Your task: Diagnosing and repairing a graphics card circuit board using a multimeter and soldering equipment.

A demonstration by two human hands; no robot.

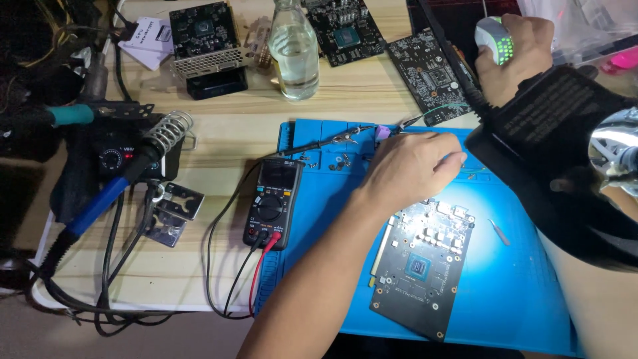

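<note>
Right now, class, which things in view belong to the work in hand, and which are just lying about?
In hand:
left hand, fingers over the blue mat
circuit board on the mat
right hand on the mouse

Lying about:
multimeter
glass bottle
soldering iron in its stand
spare boards

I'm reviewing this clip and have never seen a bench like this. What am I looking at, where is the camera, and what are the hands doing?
The one picture comes from a camera worn on the person's head, looking down at a wooden table with a blue work mat. The left hand reaches over a bare circuit board lying on the mat; whether its fingers pinch anything I cannot tell. The right hand, farther back, grips a grey computer mouse. Left of the mat lie a multimeter with red and black leads and a blue-handled soldering iron in its coil stand. At the back stand a clear bottle and more circuit boards.
</note>
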